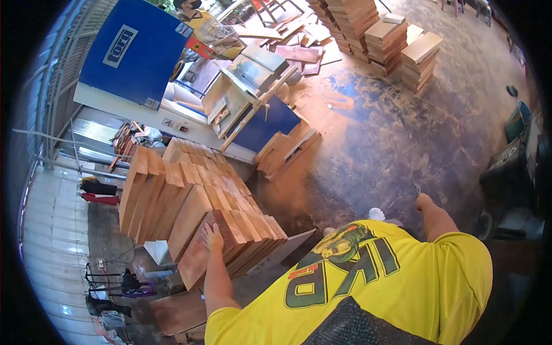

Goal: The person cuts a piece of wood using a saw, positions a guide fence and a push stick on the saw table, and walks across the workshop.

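My left hand (213,237) lies with its fingers spread against the flat face of a reddish-brown wooden board (198,259). That board is at the near end of a big stack of wooden boards (190,198), most of them paler, packed face to face in rows. Off to the right, away from the stack, my right hand (424,202) hangs over the floor. Its fingers are closed around a small, thin metal tool (417,188), whose kind is too small to make out.
Beyond the stack stands a blue and white machine (135,54) with a worktable (236,103). Another person (201,26) is behind it. Scattered planks (305,52) and tall board piles (351,26) stand farther off. A dark bin (509,164) is at right on the dusty floor (391,132).
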Demonstrator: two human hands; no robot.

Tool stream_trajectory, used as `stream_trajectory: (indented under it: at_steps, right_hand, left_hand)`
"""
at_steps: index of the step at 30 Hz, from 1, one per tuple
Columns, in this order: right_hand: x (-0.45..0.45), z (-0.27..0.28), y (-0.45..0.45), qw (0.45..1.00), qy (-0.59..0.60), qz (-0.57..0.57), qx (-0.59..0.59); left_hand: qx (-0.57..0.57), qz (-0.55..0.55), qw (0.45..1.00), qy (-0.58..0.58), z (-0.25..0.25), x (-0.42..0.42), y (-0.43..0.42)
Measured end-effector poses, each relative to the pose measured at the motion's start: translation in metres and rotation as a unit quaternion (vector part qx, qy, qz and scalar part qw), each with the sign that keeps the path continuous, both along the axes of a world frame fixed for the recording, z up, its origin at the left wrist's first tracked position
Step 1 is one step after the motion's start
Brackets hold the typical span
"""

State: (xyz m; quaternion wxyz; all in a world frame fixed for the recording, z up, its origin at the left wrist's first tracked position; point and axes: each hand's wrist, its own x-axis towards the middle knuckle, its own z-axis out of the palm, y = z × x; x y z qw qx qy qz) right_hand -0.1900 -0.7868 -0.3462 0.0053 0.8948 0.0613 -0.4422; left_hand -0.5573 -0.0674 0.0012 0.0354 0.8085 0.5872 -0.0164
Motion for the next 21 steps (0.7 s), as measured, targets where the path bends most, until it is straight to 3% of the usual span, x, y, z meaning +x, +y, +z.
stream_trajectory:
  at_steps: [6, 9, 12, 21]
  right_hand:
    - [0.013, -0.002, 0.046, 0.989, -0.051, 0.023, 0.14]
    - [0.018, 0.046, 0.08, 0.978, -0.019, 0.011, 0.21]
    - [0.021, 0.068, 0.102, 0.971, -0.023, 0.06, 0.23]
    - [0.019, 0.024, 0.106, 0.98, -0.008, 0.123, 0.155]
  left_hand:
    - [0.011, -0.003, 1.0, 0.001, -0.002, -0.002, -0.002]
    - [0.029, -0.009, 0.999, -0.021, -0.008, -0.004, -0.001]
    - [0.043, -0.015, 0.999, -0.03, -0.006, -0.004, -0.005]
    - [0.047, -0.012, 0.998, -0.031, 0.005, 0.004, -0.018]
